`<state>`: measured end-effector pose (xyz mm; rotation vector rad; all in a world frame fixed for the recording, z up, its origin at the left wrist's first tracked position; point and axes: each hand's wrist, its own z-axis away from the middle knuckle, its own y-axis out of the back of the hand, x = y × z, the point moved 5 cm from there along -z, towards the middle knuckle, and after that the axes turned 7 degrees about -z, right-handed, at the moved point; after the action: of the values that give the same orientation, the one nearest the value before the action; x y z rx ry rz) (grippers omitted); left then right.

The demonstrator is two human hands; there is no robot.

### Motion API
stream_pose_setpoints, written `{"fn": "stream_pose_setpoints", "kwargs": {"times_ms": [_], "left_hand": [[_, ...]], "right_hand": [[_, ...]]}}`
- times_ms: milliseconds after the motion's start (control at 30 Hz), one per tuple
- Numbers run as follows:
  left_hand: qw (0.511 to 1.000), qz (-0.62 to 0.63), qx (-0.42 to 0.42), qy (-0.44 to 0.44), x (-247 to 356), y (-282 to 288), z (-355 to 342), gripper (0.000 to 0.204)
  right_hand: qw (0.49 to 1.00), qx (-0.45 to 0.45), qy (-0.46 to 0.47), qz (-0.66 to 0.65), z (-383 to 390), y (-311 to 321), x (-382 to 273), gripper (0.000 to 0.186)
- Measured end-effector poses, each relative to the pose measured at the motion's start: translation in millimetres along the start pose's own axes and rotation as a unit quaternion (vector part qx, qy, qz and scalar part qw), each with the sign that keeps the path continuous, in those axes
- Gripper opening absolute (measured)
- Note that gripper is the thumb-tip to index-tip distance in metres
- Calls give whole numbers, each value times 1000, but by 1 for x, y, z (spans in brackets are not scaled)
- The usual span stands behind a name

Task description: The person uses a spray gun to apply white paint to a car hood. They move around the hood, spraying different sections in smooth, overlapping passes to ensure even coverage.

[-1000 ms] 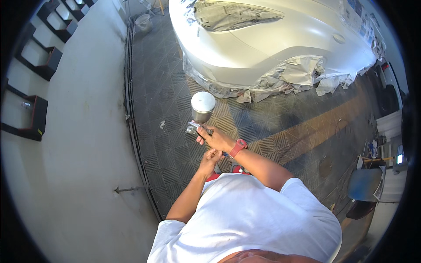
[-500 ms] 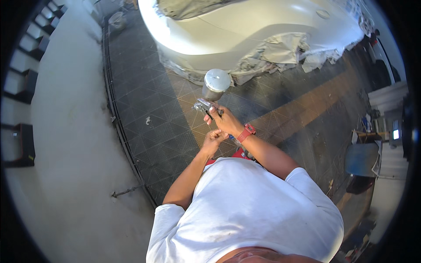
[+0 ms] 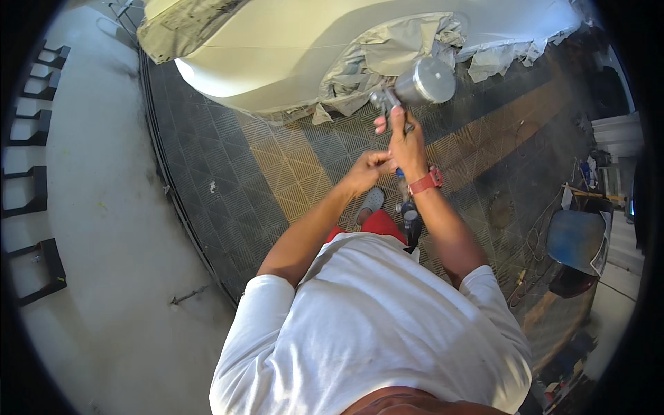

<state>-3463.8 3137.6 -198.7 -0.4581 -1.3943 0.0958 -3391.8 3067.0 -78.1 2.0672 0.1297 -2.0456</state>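
Observation:
My right hand (image 3: 408, 146) is wrapped around the handle of a metal spray gun (image 3: 389, 102). The gun's lidded grey cup (image 3: 430, 80) tilts to the right in front of the masked car. Close against the right hand's heel, my left hand (image 3: 368, 171) is closed in a pinch at the bottom of the gun's handle; what its fingers hold is hidden. Below the right wrist hangs a blue-and-dark air fitting (image 3: 409, 211), partly behind the forearm.
A pale car body (image 3: 277, 59) spans the far side, with crumpled masking sheet (image 3: 360, 62) over its wheel area. A wall (image 3: 104, 228) with black brackets runs along the left. At right stand a blue-seated chair (image 3: 575, 238) and loose cords on the tiled floor (image 3: 207, 138).
My right hand has carried the spray gun up and to the right, and its cup now leans right. The left hand has followed. The view has shifted, bringing a clog-shod foot into sight.

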Motion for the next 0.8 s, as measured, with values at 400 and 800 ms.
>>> {"fn": "stream_pose_setpoints", "kwargs": {"times_ms": [400, 800], "left_hand": [[993, -4, 122, 7, 10, -4, -97, 23], [970, -35, 204, 130, -30, 26, -37, 53]], "right_hand": [[999, -30, 8, -24, -111, 40, 32, 56], [990, -79, -114, -7, -189, 106, 41, 66]]}}
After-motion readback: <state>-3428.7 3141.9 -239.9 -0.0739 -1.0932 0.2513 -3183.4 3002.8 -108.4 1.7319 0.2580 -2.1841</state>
